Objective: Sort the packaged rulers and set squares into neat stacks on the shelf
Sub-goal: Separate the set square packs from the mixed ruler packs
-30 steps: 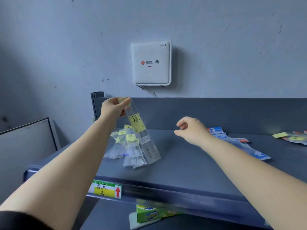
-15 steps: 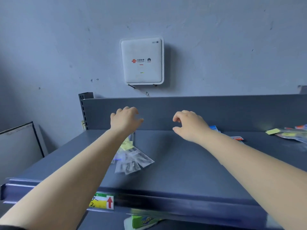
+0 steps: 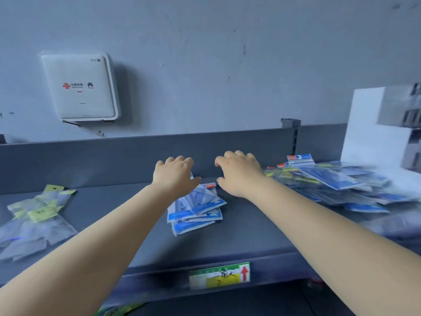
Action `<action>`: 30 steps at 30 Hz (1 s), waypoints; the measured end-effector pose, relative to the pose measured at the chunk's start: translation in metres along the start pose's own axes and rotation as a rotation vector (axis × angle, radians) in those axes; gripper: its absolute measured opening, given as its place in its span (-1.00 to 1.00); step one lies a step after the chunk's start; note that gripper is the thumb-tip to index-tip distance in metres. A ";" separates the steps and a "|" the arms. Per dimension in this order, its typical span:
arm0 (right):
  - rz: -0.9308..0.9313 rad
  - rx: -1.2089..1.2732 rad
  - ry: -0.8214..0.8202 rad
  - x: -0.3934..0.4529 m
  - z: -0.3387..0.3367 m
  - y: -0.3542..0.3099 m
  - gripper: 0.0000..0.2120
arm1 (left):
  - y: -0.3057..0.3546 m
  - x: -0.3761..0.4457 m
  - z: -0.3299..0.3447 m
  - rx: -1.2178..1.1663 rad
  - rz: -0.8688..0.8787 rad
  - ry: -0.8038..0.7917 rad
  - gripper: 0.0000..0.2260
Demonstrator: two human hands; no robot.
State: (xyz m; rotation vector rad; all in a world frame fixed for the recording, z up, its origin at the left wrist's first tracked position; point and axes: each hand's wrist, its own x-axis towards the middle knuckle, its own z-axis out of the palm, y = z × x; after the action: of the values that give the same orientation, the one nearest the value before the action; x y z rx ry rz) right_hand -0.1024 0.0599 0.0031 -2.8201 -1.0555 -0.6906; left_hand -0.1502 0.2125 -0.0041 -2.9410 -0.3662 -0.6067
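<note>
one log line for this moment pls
left hand: empty, over blue packets | right hand: empty | unsorted pile: right

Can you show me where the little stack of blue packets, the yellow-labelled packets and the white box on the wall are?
blue packets (image 3: 196, 209), head view, on the top packet's face.
yellow-labelled packets (image 3: 38, 213), head view, on a yellow label.
white box (image 3: 79, 87), head view, on its front panel.

This looks like a small stationery shop or its stockroom: a grey metal retail shelf with a handwritten price label clipped to its front edge, heaps of packaged set squares and packaged rulers lying on it, and a white wifi router fixed to the bare painted wall
</note>
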 end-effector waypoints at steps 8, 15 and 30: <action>0.167 0.046 -0.017 -0.050 0.001 0.124 -0.70 | 0.130 0.019 0.012 -0.105 0.109 -0.067 -0.60; 0.460 0.038 -0.129 -0.082 0.003 0.223 -0.47 | 0.216 0.035 0.018 -0.177 0.159 -0.105 -0.62; 0.671 0.664 0.164 -0.084 0.018 0.289 -0.81 | 0.260 0.060 0.037 -0.337 -0.072 -0.191 -0.66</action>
State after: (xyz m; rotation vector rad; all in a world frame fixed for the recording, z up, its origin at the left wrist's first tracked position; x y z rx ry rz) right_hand 0.0315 -0.2094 -0.0182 -2.2472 -0.1955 -0.3841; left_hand -0.0158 -0.0192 -0.0299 -3.3353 -0.4283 -0.4327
